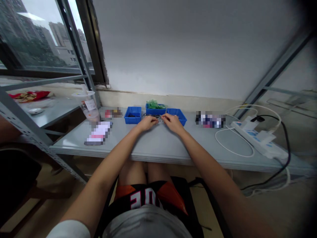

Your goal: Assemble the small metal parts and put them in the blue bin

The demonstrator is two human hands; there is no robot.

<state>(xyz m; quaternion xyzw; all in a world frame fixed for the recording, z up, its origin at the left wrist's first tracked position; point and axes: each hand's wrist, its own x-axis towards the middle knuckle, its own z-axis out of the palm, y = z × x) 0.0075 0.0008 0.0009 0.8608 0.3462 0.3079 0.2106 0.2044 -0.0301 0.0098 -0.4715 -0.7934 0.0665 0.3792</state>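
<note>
My left hand [148, 123] and my right hand [172, 123] nearly meet over the middle of the grey table. The fingers of both are pinched together, and whatever sits between them is too small to name. Just beyond them lies a pile of small shiny metal pieces [148, 115], partly covered by my hands. Left of it stands a blue bin [133, 121] with dark small pieces inside. Behind is a second blue bin [156, 111] holding green plastic pieces [155, 104]. A third blue bin [182, 118], by my right hand, has small pieces in it, hard to make out.
On the left of the table [158, 145] are a lidded drink cup [90, 107] and a blurred phone [99, 133]. A power strip [260, 140] with a white cable [234, 152] lies at the right. Metal shelf posts flank both ends; a wall rises behind.
</note>
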